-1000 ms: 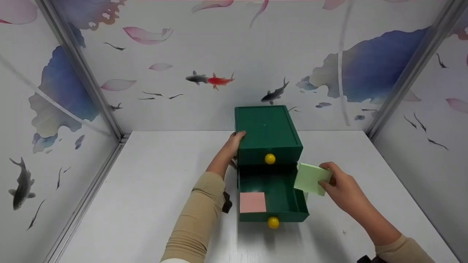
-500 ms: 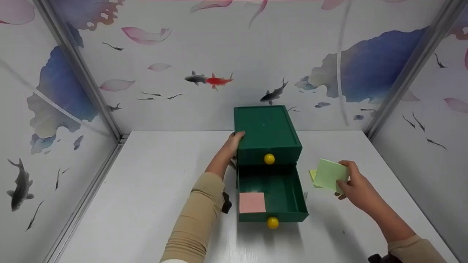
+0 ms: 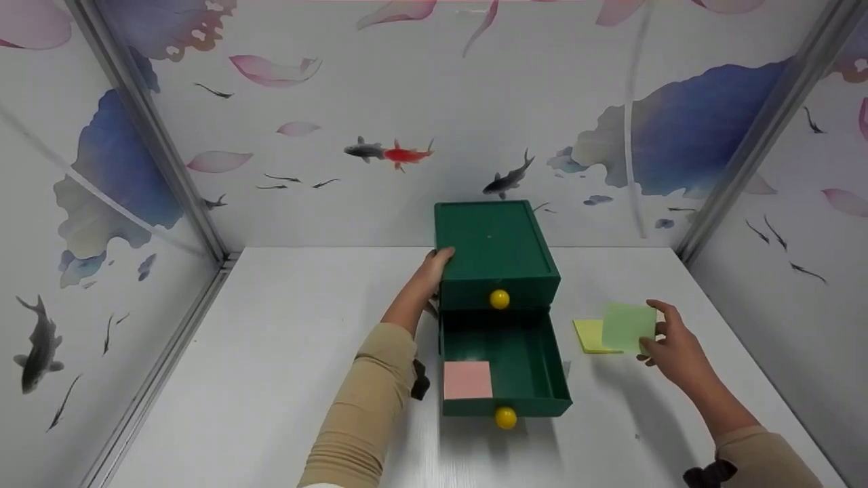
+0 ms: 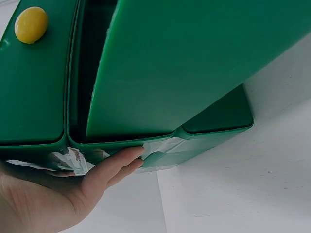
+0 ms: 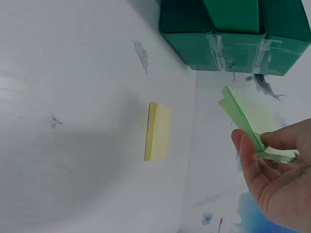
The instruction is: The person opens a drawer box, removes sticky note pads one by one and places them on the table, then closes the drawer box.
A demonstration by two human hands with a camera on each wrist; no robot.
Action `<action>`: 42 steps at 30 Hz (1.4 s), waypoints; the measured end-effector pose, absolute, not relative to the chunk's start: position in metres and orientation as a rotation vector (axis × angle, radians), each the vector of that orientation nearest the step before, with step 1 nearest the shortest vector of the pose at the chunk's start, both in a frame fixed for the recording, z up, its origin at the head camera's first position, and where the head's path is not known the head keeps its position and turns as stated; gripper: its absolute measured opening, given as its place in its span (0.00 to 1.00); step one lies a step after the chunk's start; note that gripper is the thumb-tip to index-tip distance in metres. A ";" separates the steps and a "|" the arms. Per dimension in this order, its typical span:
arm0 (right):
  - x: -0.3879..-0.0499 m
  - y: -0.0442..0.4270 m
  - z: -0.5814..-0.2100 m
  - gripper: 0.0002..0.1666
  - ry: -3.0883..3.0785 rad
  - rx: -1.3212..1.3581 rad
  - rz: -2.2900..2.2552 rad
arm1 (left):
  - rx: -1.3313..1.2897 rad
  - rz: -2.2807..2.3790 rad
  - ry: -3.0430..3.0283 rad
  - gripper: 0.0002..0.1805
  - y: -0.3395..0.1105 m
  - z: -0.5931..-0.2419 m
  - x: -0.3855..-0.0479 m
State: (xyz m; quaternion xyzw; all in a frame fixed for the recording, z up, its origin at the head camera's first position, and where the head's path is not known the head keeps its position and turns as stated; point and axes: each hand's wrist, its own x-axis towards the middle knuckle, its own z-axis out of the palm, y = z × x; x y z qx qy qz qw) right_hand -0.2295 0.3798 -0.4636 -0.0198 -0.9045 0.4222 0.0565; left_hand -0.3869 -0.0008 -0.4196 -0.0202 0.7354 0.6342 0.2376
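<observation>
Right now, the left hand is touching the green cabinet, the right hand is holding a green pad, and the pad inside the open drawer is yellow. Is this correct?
Not quite: in the head view, the open drawer holds a pink pad; the yellow pad lies outside it. The rest is right.

1. White table (image 3: 298, 379): back edge meets rear wall panel (image 3: 325, 220).
2. Rear panel print: black fish (image 3: 364, 149) touching red fish (image 3: 405, 156); another dark fish (image 3: 507, 181) to their right, tail up.
3. Same panel: pink petal (image 3: 220, 161) at left, blue blotch (image 3: 705, 129) at right.
4. Left wall panel (image 3: 122, 305): grey fish (image 3: 41, 346), head down.
5. Grey metal posts (image 3: 152, 129) at both rear corners.
</observation>
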 end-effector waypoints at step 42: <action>-0.275 0.456 -0.524 0.29 -2.742 -0.519 1.377 | -0.086 1.727 2.038 0.47 0.001 -0.420 -0.387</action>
